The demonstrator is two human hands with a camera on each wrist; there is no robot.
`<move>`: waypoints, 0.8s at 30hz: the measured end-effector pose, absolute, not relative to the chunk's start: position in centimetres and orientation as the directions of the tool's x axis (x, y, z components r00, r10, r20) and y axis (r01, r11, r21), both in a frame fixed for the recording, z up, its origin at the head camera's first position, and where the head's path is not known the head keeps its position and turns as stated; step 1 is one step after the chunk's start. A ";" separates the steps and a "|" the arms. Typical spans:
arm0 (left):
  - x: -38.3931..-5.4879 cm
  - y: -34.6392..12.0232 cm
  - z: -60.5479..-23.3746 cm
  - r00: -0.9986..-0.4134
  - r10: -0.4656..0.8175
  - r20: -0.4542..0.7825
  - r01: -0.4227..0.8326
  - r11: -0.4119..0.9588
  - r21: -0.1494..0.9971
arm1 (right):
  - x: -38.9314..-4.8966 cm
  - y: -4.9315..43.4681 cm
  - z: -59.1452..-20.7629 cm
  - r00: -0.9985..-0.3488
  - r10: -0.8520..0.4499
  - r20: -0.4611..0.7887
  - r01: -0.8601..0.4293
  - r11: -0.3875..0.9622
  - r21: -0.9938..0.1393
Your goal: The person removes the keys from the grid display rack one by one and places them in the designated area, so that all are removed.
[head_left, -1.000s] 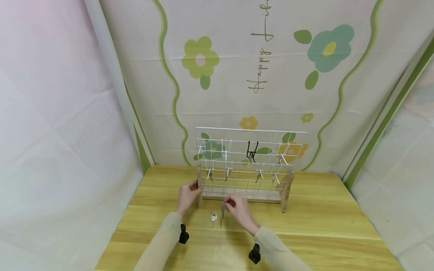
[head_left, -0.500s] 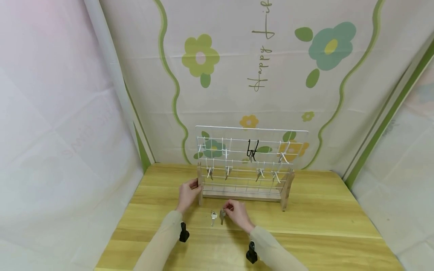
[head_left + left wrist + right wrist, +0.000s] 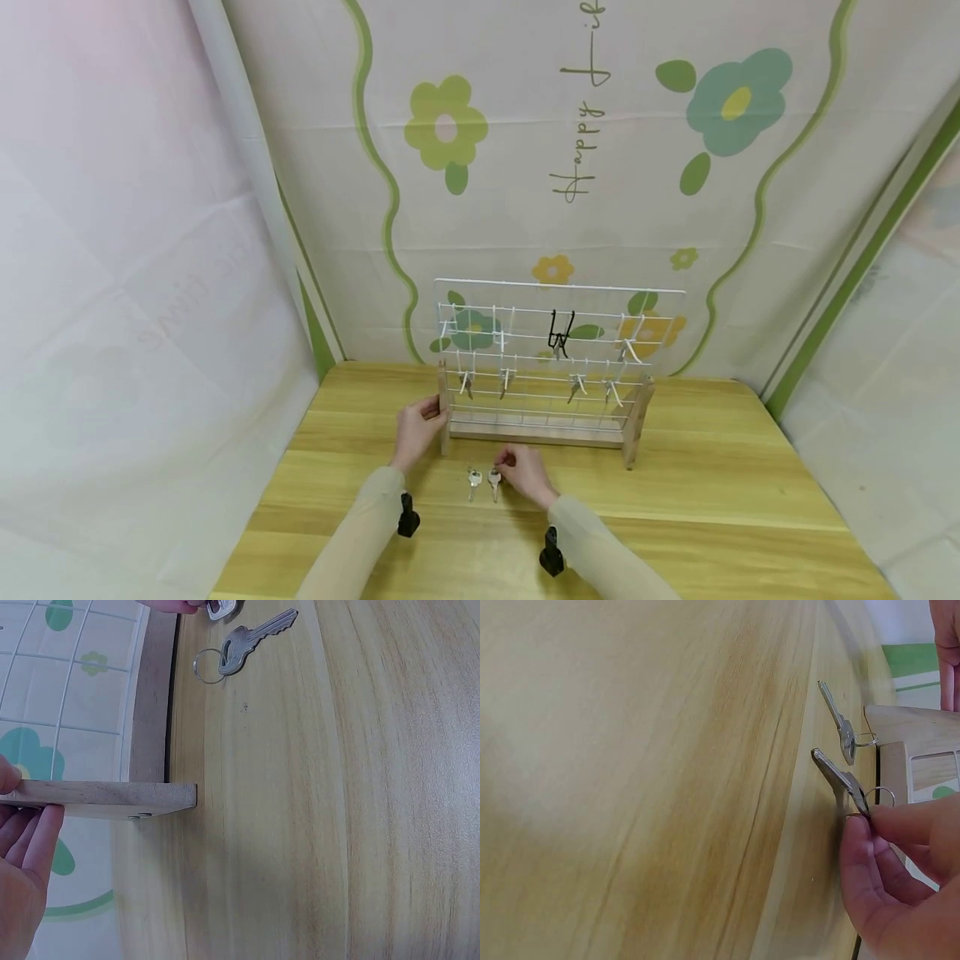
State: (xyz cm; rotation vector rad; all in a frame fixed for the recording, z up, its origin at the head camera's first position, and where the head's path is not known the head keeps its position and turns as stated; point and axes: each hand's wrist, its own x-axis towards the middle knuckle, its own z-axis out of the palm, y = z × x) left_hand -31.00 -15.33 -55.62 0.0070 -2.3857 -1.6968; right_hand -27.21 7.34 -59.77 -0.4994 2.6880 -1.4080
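My right hand (image 3: 527, 475) pinches a silver key (image 3: 841, 781) at its bow, low over the wooden table; the key has a small wire ring. A second silver key (image 3: 240, 649), also ringed, lies flat just to its left. My left hand (image 3: 417, 431) holds the left wooden side post (image 3: 105, 793) of a white wire rack, thumb on one face and fingers on the other. The rack's wooden base (image 3: 540, 432) stands behind the two keys. Several keys hang from hooks on the wire grid, one of them on a black hook (image 3: 559, 340).
The wooden table (image 3: 735, 483) stretches to both sides of the rack. A flower-printed cloth (image 3: 495, 217) hangs close behind it, with pale cloth walls (image 3: 135, 292) to the left and right. Empty white hooks (image 3: 501, 337) sit at the grid's upper left.
My right hand has come down and towards me, lowering the key to the table beside the lying key. My left hand has stayed on the rack's side post.
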 end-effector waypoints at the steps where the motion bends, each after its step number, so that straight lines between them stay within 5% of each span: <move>1: -30.9 -15.3 -55.6 -0.978 -0.125 0.168 0.119 0.333 0.936 | -27.2 7.3 -59.9 -0.946 -0.313 0.089 -0.252 0.533 -0.808; 24: -31.2 -15.4 -55.9 -0.970 -0.131 0.207 0.154 0.327 0.932 | -27.4 7.0 -59.7 -0.953 -0.280 0.120 -0.275 0.625 -0.730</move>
